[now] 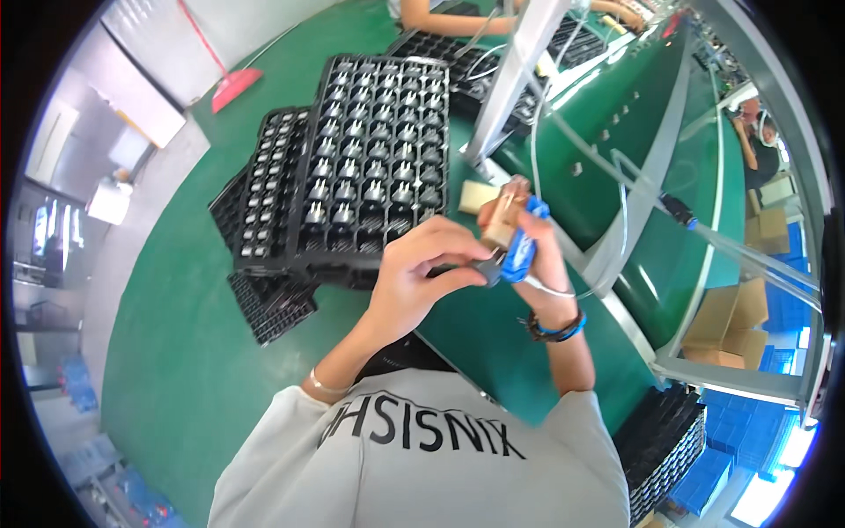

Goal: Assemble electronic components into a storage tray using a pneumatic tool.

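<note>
My left hand pinches a small dark part between thumb and fingertips; its exact kind is hard to make out. Beside it, my right hand is wrapped round a hand-held piece with a brown cylinder and a blue strip. The dark part meets the lower end of this piece. Left of both hands stands a large black tray with rows of dark plugs whose metal prongs point up. A few pockets in its nearest row look unfilled.
A second black tray of parts leans beside the first, with smaller black trays under it. A pale yellow block lies beyond my hands. Metal posts and thin cables rise at the right. A co-worker's arm shows across the green table.
</note>
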Available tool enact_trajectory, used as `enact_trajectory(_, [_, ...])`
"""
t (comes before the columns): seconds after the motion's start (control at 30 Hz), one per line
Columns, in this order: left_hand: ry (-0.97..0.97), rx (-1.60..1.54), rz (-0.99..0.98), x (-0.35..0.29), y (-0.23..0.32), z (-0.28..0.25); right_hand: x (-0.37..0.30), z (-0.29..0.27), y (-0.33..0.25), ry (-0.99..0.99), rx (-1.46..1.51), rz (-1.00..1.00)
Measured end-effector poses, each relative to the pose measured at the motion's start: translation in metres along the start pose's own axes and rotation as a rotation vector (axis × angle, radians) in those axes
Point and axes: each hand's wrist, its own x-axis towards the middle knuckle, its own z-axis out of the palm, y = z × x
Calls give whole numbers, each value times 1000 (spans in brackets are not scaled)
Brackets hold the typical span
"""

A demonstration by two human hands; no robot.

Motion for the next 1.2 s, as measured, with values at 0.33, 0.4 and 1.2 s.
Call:
enact_trajectory(0.33, [92,134,-25,-20,-2,-2,-14,11,11,-29,-172,-25])
enact_trajectory(0.4, [169,360,36,-17,3,-10,-10,-5,18,67,-158,-85])
enact_trajectory(1.2, [230,591,-124,-20,28,-94,59,-119,57,356,-1295,-502])
